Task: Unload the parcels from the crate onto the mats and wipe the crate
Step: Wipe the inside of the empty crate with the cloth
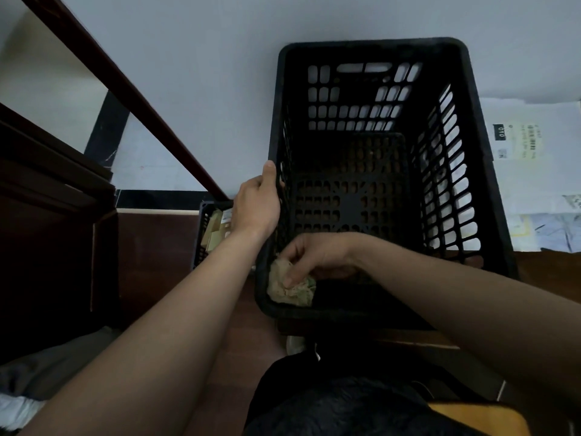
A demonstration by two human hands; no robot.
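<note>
Inside the empty crate [371, 45], right hand [314, 256] clutches a crumpled cloth [283, 284]
Left hand [256, 202] grips the rim; unloading looks done, wiping unfinished

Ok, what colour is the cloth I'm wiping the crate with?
The cloth is beige with a greenish patch, best seen in the head view.

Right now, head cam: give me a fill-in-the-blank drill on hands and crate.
1. The left hand grips the crate by its ____ rim.
2. The right hand holds a crumpled cloth ____ the crate.
3. The labelled parcel lies on the crate's ____ side.
Missing words: left; inside; right.
</note>
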